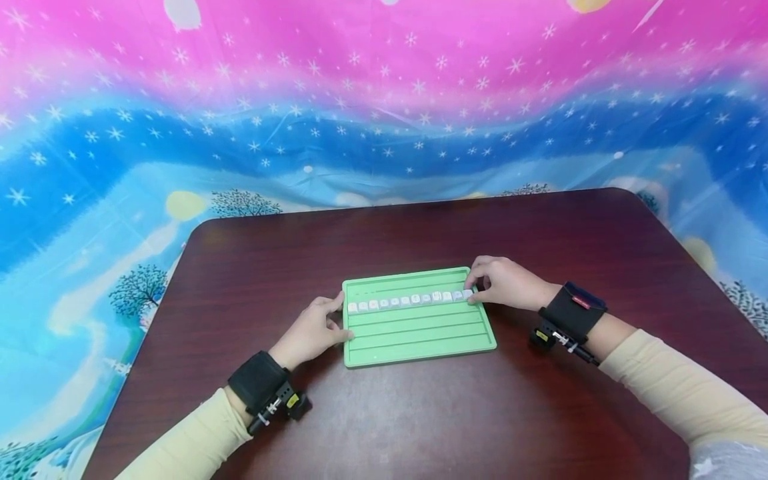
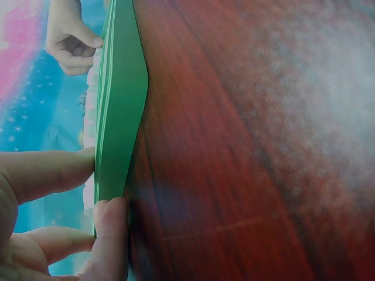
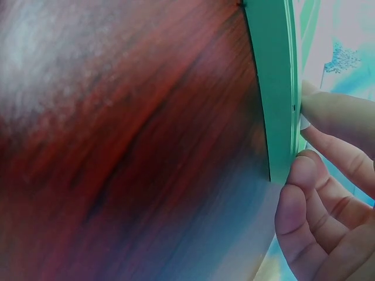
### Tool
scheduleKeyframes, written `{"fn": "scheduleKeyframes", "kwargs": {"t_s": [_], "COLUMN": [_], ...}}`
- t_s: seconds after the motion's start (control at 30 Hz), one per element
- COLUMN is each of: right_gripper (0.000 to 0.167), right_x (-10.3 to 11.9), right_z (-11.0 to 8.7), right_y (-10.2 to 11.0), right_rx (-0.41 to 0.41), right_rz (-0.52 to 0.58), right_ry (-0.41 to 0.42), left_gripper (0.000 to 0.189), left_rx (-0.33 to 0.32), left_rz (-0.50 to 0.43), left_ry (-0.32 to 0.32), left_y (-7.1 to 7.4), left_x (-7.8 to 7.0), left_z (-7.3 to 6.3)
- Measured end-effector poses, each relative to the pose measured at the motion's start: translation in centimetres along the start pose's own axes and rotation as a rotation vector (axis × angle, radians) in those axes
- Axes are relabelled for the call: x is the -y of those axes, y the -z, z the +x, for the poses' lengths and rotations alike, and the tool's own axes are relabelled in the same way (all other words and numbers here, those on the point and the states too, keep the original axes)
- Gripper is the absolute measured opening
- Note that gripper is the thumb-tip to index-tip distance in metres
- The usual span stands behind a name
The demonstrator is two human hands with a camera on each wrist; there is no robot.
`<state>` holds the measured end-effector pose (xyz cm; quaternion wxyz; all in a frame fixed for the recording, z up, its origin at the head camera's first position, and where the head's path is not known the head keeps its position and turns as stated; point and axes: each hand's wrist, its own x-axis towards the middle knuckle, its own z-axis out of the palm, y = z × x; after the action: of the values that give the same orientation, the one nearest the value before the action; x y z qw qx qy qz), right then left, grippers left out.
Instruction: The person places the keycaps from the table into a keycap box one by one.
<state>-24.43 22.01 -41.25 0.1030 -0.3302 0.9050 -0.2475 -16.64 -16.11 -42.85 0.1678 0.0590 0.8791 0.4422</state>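
Note:
A light green grooved tray [image 1: 420, 337] lies on the table, with a row of small white and grey keycaps [image 1: 395, 302] standing across its upper part. At its left edge, my left hand [image 1: 312, 332] grips the side between thumb and fingers; the left wrist view has the fingertips [image 2: 110, 219] against the green side wall. My right hand [image 1: 510, 283] reaches over the right edge and pinches the end keycap [image 1: 468, 293] of the row between thumb and finger. In the right wrist view a sliver of that white keycap [image 3: 304, 123] shows; the fingers cover the rest.
The dark reddish-brown table [image 1: 456, 413] has rounded far corners. Behind it hangs a pink and blue cloth [image 1: 384, 120] with snowflakes and trees. A black strap with a small camera sits on each wrist [image 1: 261, 381].

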Motion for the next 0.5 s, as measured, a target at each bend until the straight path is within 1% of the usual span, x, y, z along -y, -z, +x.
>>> {"fn": "scheduleKeyframes", "kwargs": {"t_s": [0.33, 0.5], "right_gripper": [0.018, 0.016], "right_x": [0.01, 0.02], "right_z": [0.05, -0.11], "right_y": [0.05, 0.06], "right_rx": [0.003, 0.01], "right_rz": [-0.013, -0.017], "right_ry": [-0.007, -0.008], "left_gripper": [0.084, 0.083], "left_rx": [0.003, 0.002], "left_rz": [0.006, 0.017], "left_ry": [0.01, 0.002], "left_y": [0.02, 0.03], "left_x": [-0.05, -0.07], "left_z": [0.1, 0.07]}}
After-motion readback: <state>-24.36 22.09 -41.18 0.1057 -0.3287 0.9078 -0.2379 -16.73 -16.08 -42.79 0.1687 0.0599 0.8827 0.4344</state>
